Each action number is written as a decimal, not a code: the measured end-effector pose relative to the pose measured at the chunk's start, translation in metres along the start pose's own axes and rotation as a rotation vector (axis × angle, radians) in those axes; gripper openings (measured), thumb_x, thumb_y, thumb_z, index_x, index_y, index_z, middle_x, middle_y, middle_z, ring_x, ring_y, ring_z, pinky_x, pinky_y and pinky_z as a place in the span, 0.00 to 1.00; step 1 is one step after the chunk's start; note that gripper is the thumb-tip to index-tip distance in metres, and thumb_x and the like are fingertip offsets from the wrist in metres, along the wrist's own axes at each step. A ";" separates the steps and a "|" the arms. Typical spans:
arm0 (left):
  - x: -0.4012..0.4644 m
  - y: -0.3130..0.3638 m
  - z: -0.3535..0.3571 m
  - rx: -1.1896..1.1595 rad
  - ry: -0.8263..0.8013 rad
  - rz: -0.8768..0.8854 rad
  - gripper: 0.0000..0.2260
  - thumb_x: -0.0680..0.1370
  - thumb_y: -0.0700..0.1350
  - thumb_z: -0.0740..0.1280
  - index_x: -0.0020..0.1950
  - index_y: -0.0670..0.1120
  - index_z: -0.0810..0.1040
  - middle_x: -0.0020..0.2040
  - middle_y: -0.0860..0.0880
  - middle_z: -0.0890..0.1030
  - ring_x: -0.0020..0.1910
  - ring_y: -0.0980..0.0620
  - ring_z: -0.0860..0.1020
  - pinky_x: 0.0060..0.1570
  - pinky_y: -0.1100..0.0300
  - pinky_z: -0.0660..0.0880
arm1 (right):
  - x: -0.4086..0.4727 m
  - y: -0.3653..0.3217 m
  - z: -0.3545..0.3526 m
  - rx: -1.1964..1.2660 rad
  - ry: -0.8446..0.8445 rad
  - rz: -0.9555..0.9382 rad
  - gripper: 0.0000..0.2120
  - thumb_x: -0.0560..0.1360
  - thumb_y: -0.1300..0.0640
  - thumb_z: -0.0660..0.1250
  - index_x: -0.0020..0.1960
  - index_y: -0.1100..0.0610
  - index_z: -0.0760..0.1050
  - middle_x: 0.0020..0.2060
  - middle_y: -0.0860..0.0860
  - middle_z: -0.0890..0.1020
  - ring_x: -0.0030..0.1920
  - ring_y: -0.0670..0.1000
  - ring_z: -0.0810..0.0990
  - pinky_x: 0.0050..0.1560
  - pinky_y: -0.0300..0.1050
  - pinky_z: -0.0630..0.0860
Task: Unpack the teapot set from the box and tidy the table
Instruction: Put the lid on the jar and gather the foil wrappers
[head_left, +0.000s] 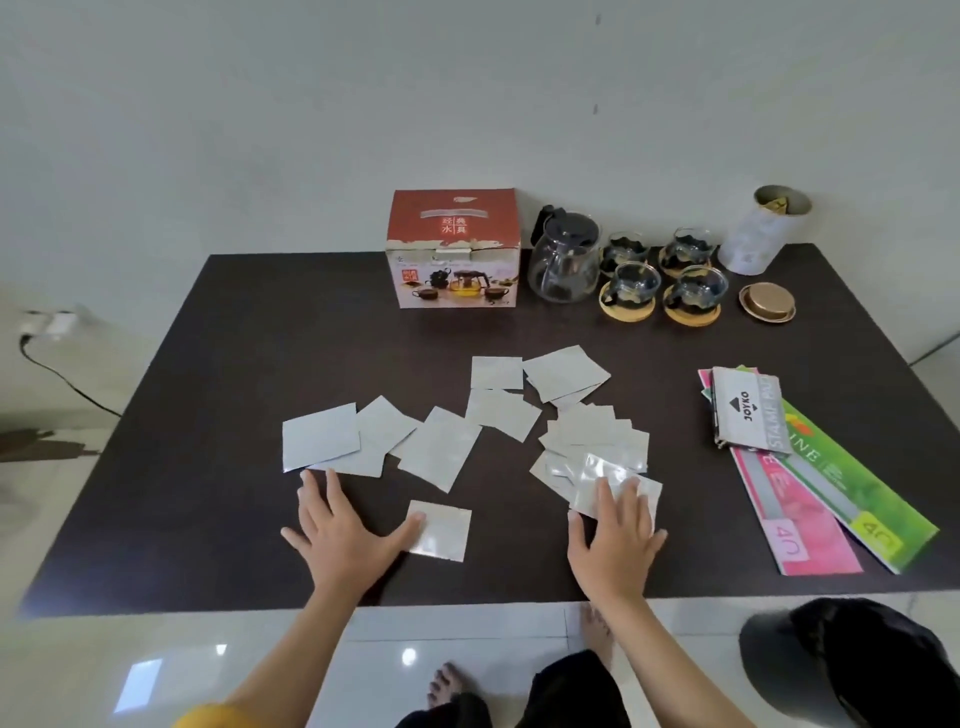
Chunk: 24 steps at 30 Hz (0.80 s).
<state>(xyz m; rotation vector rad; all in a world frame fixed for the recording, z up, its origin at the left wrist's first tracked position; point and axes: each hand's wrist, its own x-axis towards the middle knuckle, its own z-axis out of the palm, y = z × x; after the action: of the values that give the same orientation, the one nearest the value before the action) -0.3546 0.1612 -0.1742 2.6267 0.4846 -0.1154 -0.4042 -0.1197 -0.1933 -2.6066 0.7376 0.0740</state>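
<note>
The red teapot box (453, 248) stands at the back of the dark table (208, 395). Beside it on the right are the glass teapot (565, 262) and several glass cups on wooden coasters (662, 278). Several silver sachets (483, 421) lie scattered across the table's middle. My left hand (345, 530) lies flat on the table with fingers spread, its thumb touching one lone sachet (441, 530). My right hand (615, 530) lies flat with fingers pressing on a shiny sachet (613, 480) at the edge of the right-hand pile.
An open white tin (761, 234) and its gold lid (768, 302) sit at the back right. A Joyko stamp-pad pack (748, 410) lies on pink and green paper packs (841, 499) at the right. A black cap (852, 660) is at the lower right; a cable (57, 369) runs on the floor left.
</note>
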 end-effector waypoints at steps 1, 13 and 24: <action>0.005 -0.007 -0.003 0.025 -0.023 0.008 0.61 0.55 0.78 0.66 0.77 0.46 0.46 0.78 0.46 0.42 0.77 0.44 0.43 0.69 0.35 0.41 | -0.002 -0.003 0.002 -0.006 0.003 0.001 0.29 0.78 0.45 0.60 0.77 0.50 0.57 0.78 0.56 0.51 0.77 0.59 0.49 0.71 0.69 0.48; 0.057 -0.008 -0.004 0.114 -0.122 0.221 0.45 0.67 0.77 0.53 0.76 0.52 0.52 0.79 0.49 0.46 0.77 0.45 0.43 0.69 0.32 0.42 | -0.011 -0.038 0.020 -0.061 -0.017 0.009 0.28 0.79 0.45 0.57 0.77 0.49 0.56 0.78 0.54 0.50 0.77 0.58 0.48 0.70 0.69 0.47; 0.024 0.031 0.015 -0.400 -0.134 0.383 0.32 0.75 0.65 0.56 0.72 0.46 0.67 0.73 0.49 0.66 0.70 0.49 0.63 0.65 0.59 0.57 | -0.029 -0.081 0.041 0.131 -0.057 -0.268 0.47 0.69 0.26 0.54 0.78 0.51 0.48 0.78 0.55 0.43 0.77 0.55 0.42 0.72 0.59 0.40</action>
<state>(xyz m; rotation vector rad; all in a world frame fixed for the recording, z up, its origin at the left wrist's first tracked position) -0.3216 0.1366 -0.1782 2.2499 -0.0463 -0.0618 -0.3852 -0.0265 -0.1946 -2.5401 0.3563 0.0192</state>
